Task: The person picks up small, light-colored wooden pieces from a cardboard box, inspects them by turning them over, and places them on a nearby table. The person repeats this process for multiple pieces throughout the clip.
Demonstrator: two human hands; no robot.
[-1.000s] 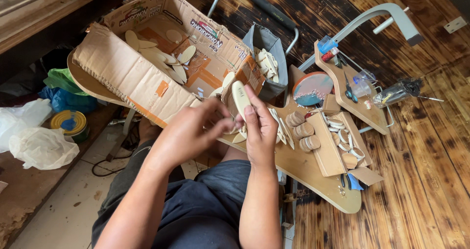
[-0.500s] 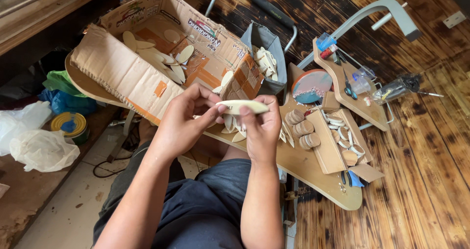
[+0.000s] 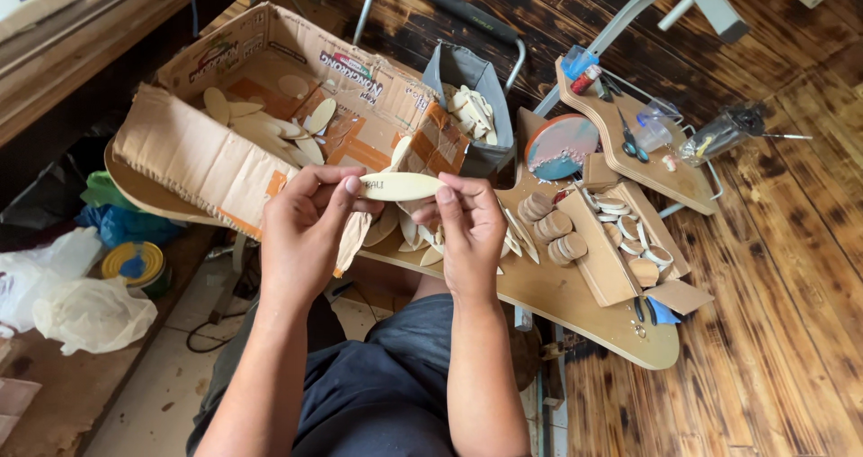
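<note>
Left hand (image 3: 301, 232) pinches one end of the pale oval wood piece (image 3: 401, 186), fingers curled; a second ago they only neared it. Piece now lies flat, crosswise, before the cardboard box (image 3: 193, 156), no longer upright. Right hand (image 3: 469, 228) grips the other end by thumb and fingertips, above the wooden board (image 3: 575, 300).

Smooth pale wooden oval piece (image 3: 401, 186); rough corrugated cardboard box (image 3: 193, 156).

— What sits off to the right?
— A round pink-and-blue disc (image 3: 559, 145), scissors (image 3: 630, 144) on the curved wooden board (image 3: 670, 180).
— And left, on the floor?
— A yellow tin (image 3: 135, 266) (blue inside), white plastic bags (image 3: 85, 313) beside it.
</note>
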